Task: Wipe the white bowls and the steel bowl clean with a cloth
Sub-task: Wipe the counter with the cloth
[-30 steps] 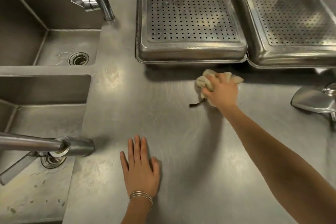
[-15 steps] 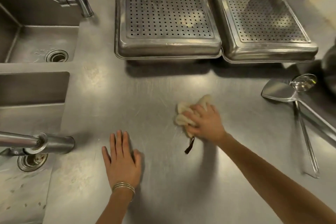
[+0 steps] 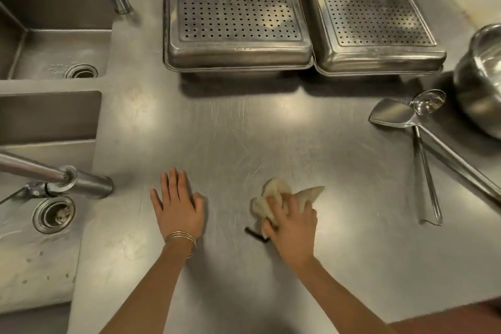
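My right hand presses a crumpled cream cloth onto the steel counter, fingers curled over it; a short dark loop sticks out of the cloth at its near left. My left hand lies flat on the counter to the left, fingers spread, with thin bangles on the wrist. A steel bowl stands at the right edge, partly cut off. No white bowls are in view.
Two upturned perforated steel trays stand side by side at the back. A steel spatula and a ladle lie at the right, handles pointing toward me. Two sinks with taps are on the left.
My right hand has dragged the cloth from just below the trays toward me across the counter. My left hand has stayed flat. The view has shifted, bringing the steel bowl and utensils in.
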Demonstrator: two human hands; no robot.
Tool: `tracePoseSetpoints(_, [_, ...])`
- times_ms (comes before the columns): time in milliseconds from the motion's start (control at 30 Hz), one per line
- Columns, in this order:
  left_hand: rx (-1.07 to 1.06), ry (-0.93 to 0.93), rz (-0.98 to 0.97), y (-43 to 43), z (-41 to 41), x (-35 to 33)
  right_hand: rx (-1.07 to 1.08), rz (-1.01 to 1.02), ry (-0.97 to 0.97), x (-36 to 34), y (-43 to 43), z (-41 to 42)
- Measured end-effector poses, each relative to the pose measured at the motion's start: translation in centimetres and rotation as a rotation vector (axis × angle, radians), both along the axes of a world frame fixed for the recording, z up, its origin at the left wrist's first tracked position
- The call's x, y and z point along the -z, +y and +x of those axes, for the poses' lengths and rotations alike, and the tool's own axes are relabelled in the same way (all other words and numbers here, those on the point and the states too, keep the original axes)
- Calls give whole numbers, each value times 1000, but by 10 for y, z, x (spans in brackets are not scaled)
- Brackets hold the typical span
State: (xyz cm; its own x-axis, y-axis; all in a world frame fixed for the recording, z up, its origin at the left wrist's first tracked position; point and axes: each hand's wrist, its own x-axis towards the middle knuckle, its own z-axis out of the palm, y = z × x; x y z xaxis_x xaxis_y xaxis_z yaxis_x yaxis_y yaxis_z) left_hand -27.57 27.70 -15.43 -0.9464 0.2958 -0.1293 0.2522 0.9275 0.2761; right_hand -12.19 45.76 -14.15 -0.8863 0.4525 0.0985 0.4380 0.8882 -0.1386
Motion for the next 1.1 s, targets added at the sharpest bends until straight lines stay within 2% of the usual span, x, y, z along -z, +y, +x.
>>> tracePoseSetpoints(100, [25, -10, 28, -7, -5, 2, -347, 84, 26, -5, 26, 16])
tracePoseSetpoints(167, [96, -21, 62, -18, -6, 1, -335, 143, 14, -7, 69, 22])
tracePoseSetpoints(267, [210, -9, 100, -37, 13, -3, 45, 152, -59, -14, 129, 27])
tracePoseSetpoints(367, [278, -32, 109, -51, 52, -5, 491, 13, -130, -20, 152, 21])
tracePoseSetpoints(400, [289, -42, 102, -57, 65, -5, 566, 2, -130, -19, 144, 17])
tracePoseSetpoints(467, [287, -53, 84, -72, 87, -4, 556, 10, -112, -17, 106, 12])
tracePoseSetpoints(600, [226, -67, 47, -110, 111, -6, 178, 15, -17, -10, -15, 23])
tracePoseSetpoints(667, [201, -76, 39, -125, 117, -7, -178, 13, 8, -5, -72, 43])
tracePoseSetpoints(733, [211, -82, 27, -135, 120, -9, -638, 34, -2, 3, -89, 64])
tracePoseSetpoints(800, [245, -82, 21, -140, 119, -9, -867, 67, 14, 7, -60, 55])
tracePoseSetpoints(867, [247, -79, 22, -147, 117, -8, -777, 148, 48, 9, -31, 23])
tracePoseSetpoints(933, [204, -76, 28, -157, 117, -7, -435, 179, 55, 5, -23, -25])
tracePoseSetpoints(1000, [199, -66, 26, -167, 119, -5, -29, 136, 4, -2, -49, -66])
tracePoseSetpoints(1033, [216, -63, 25, -170, 119, -4, 100, 92, -8, -3, -70, -79])
tracePoseSetpoints(1100, [241, -61, 30, -172, 119, -1, 143, 62, -21, -4, -115, -84])
